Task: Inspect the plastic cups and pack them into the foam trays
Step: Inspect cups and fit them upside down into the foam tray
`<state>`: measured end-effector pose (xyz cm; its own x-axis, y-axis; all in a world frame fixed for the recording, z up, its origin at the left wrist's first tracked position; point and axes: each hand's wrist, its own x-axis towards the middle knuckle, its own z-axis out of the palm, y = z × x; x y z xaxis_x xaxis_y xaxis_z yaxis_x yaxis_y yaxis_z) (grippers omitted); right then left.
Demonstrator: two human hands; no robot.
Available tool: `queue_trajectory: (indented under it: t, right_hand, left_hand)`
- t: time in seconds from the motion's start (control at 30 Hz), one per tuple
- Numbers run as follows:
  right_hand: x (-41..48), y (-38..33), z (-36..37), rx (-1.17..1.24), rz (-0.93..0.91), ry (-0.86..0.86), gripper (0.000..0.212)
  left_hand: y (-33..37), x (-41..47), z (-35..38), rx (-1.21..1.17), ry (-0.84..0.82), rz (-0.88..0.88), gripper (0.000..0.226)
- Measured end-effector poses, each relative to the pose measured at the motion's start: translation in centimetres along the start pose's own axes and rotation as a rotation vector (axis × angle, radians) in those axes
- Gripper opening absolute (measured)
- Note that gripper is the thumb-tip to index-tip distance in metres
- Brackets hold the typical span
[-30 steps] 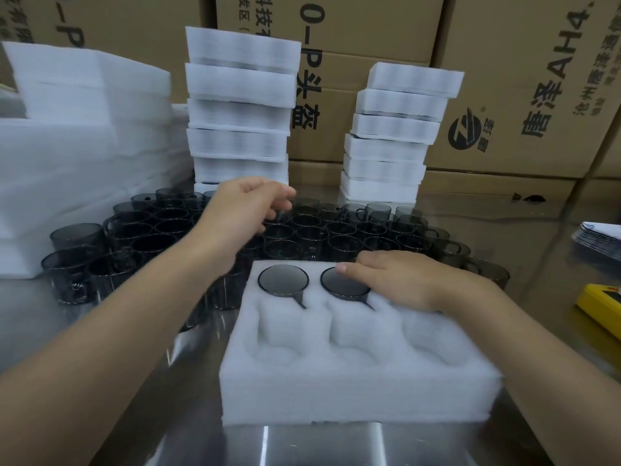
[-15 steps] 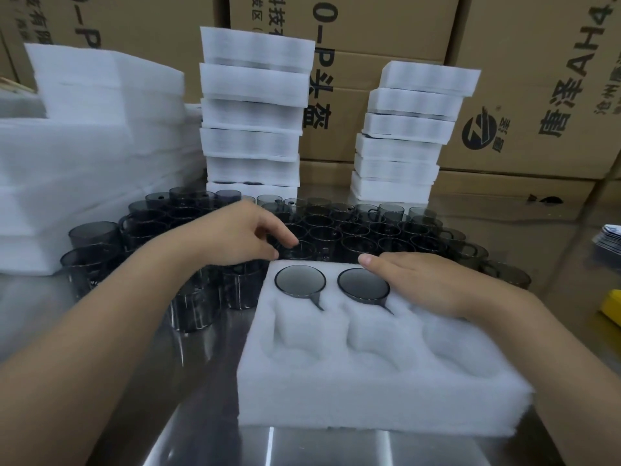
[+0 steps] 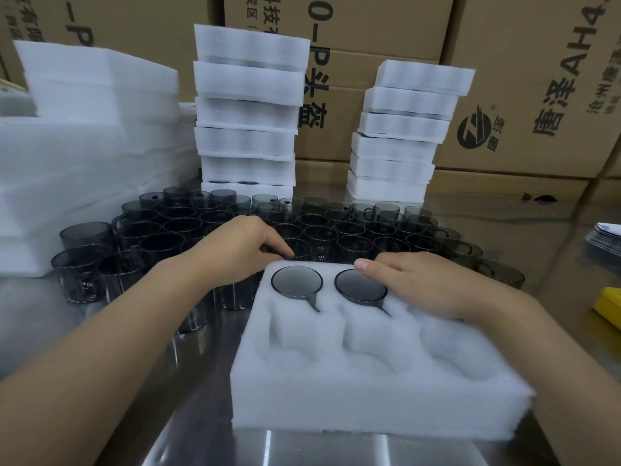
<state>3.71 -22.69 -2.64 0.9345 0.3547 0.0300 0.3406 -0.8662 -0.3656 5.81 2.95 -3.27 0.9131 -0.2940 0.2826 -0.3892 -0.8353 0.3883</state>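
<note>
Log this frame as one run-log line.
foam tray: two cups seated, back row | left hand: at loose cup rim, grip unclear | right hand: flat on tray

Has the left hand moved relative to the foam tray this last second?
Yes. The left hand has dropped back from over the loose cups toward the foam tray's far left corner, fingers now at a cup there.

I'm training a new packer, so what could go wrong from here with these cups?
The left hand reaches among tightly crowded loose cups; lifting one could topple its neighbours. The right hand lies on the foam tray beside two seated cups, possibly blocking the next pocket.
</note>
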Motion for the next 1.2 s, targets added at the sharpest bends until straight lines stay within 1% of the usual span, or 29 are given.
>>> queue_trajectory:
  t: [0.13, 0.2, 0.27, 0.33, 0.4, 0.5, 0.57, 0.7, 0.8, 0.87, 1.0, 1.13, 1.2]
  right_hand:
    - [0.0, 0.0, 0.0, 0.002, 0.005, -0.001, 0.078]
    - [0.0, 0.1, 0.1, 0.005, 0.010, -0.002, 0.073]
    - [0.1, 0.3, 0.1, -0.012, 0.010, 0.001, 0.067]
    - [0.2, 0.4, 0.1, -0.027, 0.003, 0.006, 0.061]
    - [0.2, 0.4, 0.1, -0.018, -0.017, 0.002, 0.048]
    - [0.5, 0.5, 0.1, 0.051, -0.091, 0.040, 0.015]
    - [0.7, 0.6, 0.0, 0.077, -0.141, 0.091, 0.004]
    - [1.4, 0.1, -0.4, -0.036, -0.205, 0.107, 0.011]
    - [2.3, -0.3, -0.8, -0.147, -0.238, 0.075, 0.011]
    - [2.8, -0.4, -1.3, -0.171, -0.231, 0.048, 0.007]
    - [3.9, -1.0, -2.2, -0.223, -0.209, -0.046, 0.009]
    - [4.6, -1.5, -2.5, -0.337, -0.212, -0.066, 0.006]
    - [4.7, -1.5, -2.5, -0.343, -0.227, -0.072, 0.005]
  left_hand:
    - [0.0, 0.0, 0.1, 0.049, 0.001, 0.019, 0.013]
    - [0.2, 0.0, 0.0, 0.061, 0.021, 0.023, 0.013]
    - [0.5, 0.0, -0.3, 0.030, 0.069, 0.030, 0.013]
    - [1.1, -0.1, -0.6, -0.025, 0.147, 0.052, 0.018]
    - [1.9, -0.3, -0.9, -0.091, 0.234, 0.083, 0.019]
    - [2.8, -0.5, -1.1, -0.101, 0.360, 0.139, 0.016]
    - [3.1, -0.5, -1.2, -0.093, 0.444, 0.171, 0.013]
    - [3.1, -0.5, -1.5, -0.129, 0.573, 0.176, 0.012]
    - [3.3, -0.7, -1.7, -0.201, 0.616, 0.191, 0.017]
    - [3.6, -0.7, -1.6, -0.277, 0.602, 0.186, 0.017]
    - [4.3, -0.7, -0.8, -0.462, 0.515, 0.208, 0.025]
    - [4.9, -0.6, 0.1, -0.491, 0.477, 0.249, 0.030]
    - [5.0, -0.6, 0.5, -0.492, 0.477, 0.266, 0.030]
